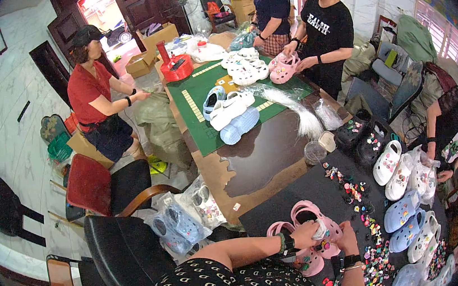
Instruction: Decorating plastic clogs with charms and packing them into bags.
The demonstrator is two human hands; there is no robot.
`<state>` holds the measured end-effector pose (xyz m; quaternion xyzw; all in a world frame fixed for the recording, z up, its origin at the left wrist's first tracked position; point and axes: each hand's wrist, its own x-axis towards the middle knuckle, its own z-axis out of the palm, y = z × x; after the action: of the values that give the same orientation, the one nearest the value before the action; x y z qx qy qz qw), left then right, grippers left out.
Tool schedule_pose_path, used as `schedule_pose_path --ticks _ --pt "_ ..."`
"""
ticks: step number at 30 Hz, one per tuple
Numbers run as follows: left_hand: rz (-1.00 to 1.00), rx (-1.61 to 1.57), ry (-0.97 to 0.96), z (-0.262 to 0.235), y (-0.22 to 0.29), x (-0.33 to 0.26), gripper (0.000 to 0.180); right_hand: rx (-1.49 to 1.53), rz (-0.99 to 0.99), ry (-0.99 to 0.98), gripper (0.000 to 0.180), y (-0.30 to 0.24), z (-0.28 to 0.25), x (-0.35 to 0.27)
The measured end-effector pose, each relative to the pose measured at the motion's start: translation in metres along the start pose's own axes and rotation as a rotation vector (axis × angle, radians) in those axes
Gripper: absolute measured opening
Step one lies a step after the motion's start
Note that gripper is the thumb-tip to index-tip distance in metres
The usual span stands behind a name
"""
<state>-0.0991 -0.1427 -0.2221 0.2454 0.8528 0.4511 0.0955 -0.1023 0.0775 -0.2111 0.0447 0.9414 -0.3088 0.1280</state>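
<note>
A pink clog [312, 215] lies on the dark table [302, 191] right in front of me, with a second pink clog [308, 260] beside it. My left hand [306, 234] grips the first clog's side and pinches a small white piece at its upper. My right hand [346, 237] closes on the same clog from the right. Several small colourful shoe charms [362, 224] are scattered just right of my hands.
White, blue and black clogs [399, 174] line the table's right side. More clogs [233, 117] lie on a green mat [200, 90]. Two people [305, 15] handle a pink clog at the far end; another person [94, 96] sits left. Chairs [123, 251] and bagged clogs [184, 218] stand left.
</note>
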Motion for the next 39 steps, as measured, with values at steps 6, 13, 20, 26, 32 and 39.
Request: schedule_pose_path --ticks 6,13,20,26,32,39 --pt "-0.024 0.026 -0.013 0.001 -0.003 0.001 0.046 -0.106 0.083 0.061 0.070 -0.009 0.009 0.002" --pt "0.023 -0.016 -0.001 -0.003 -0.004 0.002 0.053 0.112 -0.051 -0.031 0.067 0.026 0.008 -0.004" --pt "0.020 0.136 -0.062 -0.021 0.002 0.013 0.061 0.209 -0.146 0.307 0.045 0.062 0.006 -0.052" --pt "0.058 0.359 -0.238 -0.067 -0.003 -0.008 0.074 -0.113 -0.246 0.354 0.046 0.091 0.011 -0.127" --pt "0.200 0.676 -0.509 -0.087 0.003 0.003 0.076 -0.238 -0.154 0.088 0.074 0.122 0.049 -0.170" --pt "0.306 0.672 -0.195 -0.046 -0.028 0.002 0.029 -0.309 -0.042 -0.019 0.059 0.047 0.019 -0.200"
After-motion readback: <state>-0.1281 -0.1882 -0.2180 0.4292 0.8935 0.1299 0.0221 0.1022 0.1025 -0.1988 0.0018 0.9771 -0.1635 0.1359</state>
